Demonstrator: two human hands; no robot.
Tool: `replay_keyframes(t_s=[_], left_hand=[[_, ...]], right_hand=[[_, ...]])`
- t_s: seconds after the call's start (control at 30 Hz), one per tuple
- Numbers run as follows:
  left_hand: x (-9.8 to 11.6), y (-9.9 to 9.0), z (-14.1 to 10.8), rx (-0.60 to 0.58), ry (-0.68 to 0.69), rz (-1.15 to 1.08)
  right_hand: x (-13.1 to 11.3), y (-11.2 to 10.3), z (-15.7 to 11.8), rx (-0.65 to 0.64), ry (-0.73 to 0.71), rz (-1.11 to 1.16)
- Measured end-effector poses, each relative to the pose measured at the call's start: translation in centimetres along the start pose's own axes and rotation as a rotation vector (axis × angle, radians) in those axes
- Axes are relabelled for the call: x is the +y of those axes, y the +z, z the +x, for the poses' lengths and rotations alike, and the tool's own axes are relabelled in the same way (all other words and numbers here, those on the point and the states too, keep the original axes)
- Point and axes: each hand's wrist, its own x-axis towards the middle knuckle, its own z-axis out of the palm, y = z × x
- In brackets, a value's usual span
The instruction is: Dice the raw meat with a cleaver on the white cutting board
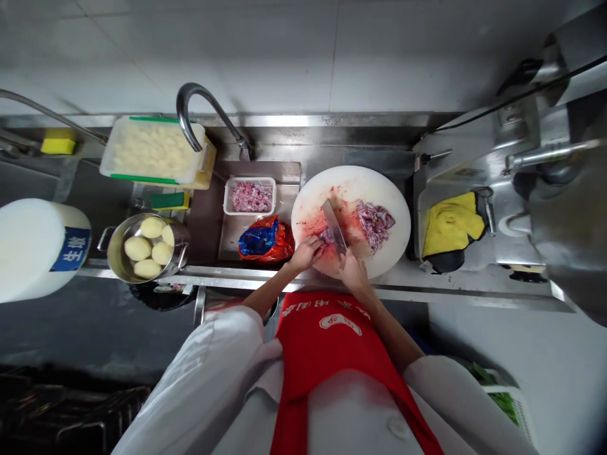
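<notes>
A round white cutting board [386, 189] stained with red juice lies in front of me. My right hand [353, 270] is closed around the handle of a cleaver [334, 226], whose blade rests on the board, pointing away and slightly left. Just left of the blade, my left hand [306, 253] has its fingers bent together against a small piece of meat [326, 236]. On the board's right side sits a pile of dark red chopped meat [374, 224], untouched by either hand.
Left of the board, a sink holds a white basket of cut meat [251, 196] and a red and blue plastic bag [266, 239]. Further left are a pot of peeled potatoes [149, 248] and a lidded tub [152, 151]. A curved faucet [208, 95] stands behind. A yellow cloth [453, 222] lies right.
</notes>
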Motion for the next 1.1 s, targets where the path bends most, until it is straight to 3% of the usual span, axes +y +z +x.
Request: replay_keyframes(t_s=[0.17,0.47,0.73,0.87,1.0,1.1], left_hand=[[0.0,0.5,-0.4,-0.057,0.024,0.034],[-1.1,0.0,-1.1,-0.018,0.026,0.018],[-0.2,1.8,-2.6,0.189,-0.04,-0.062],[-0.2,2.4,-3.2,0.244,-0.117,-0.04],[-0.1,3.0,-3.9,0.276,-0.141,-0.023],[0.0,3.4,-4.3,0.275,-0.157,-0.017]], right_hand=[[2.0,0.5,-0.7,0.019,0.123,-0.073],[4.6,-0.3,-1.7,0.104,0.145,-0.133],[2.6,-0.3,-0.6,0.071,0.019,-0.228],[2.7,-1.2,0.7,0.055,-0.04,-0.235],[2.3,-3.1,0.4,0.166,-0.038,-0.184],[1.4,-3.1,0.2,0.254,-0.058,-0.121]])
